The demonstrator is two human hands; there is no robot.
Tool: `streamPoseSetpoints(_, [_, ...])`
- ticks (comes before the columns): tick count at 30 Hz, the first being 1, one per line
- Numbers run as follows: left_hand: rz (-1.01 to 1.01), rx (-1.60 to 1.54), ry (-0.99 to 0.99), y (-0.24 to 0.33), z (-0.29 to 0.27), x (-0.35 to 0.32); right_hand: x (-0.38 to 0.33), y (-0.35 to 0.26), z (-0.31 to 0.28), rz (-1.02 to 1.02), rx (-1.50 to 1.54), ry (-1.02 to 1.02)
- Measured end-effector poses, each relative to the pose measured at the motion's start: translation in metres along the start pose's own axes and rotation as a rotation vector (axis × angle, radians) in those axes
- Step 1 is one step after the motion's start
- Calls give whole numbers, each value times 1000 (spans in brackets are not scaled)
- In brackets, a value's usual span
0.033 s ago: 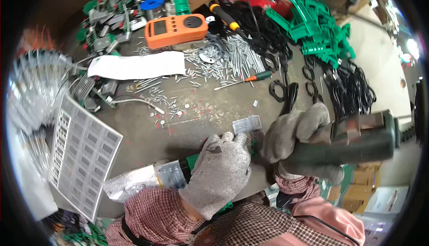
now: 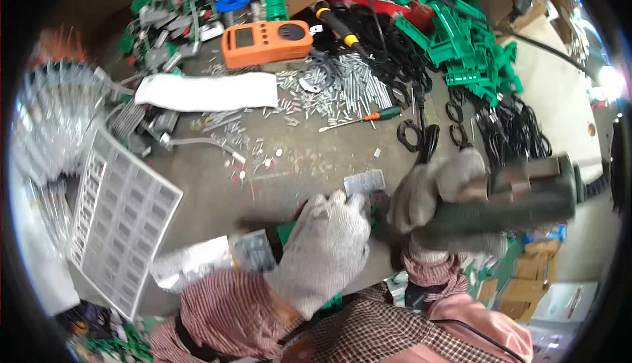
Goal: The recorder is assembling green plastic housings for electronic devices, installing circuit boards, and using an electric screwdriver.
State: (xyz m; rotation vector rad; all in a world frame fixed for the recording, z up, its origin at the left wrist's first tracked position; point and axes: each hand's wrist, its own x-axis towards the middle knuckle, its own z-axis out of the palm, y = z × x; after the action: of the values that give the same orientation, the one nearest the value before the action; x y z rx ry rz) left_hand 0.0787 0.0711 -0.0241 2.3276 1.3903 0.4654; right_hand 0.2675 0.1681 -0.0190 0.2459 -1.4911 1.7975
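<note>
My left hand (image 2: 326,251), in a grey knit glove, lies palm-down on the grey workbench (image 2: 217,192) over a green part (image 2: 286,232) that is mostly hidden beneath it. Its fingertips reach a small silvery plate (image 2: 364,182). My right hand (image 2: 438,188), also gloved, is wrapped around the front of a dark green power tool (image 2: 520,201) held level. The tool's nose points left toward my left hand, and its tip is hidden between the two gloves.
An orange multimeter (image 2: 266,41), a white paper (image 2: 207,91), loose screws (image 2: 342,83) and a green-handled screwdriver (image 2: 372,116) lie farther back. Green plastic parts (image 2: 461,40) and black cable loops (image 2: 510,129) fill the right. A white grid tray (image 2: 122,211) and a plastic bag (image 2: 194,264) lie left.
</note>
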Motion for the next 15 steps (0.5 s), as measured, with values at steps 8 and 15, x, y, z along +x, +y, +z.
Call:
streamPoseSetpoints(8, [-77, -89, 106, -14, 14, 1, 33, -24, 127, -101, -85, 72])
streamPoseSetpoints(15, [-29, -55, 111, -15, 19, 12, 30, 27, 122, 127, 183, -177])
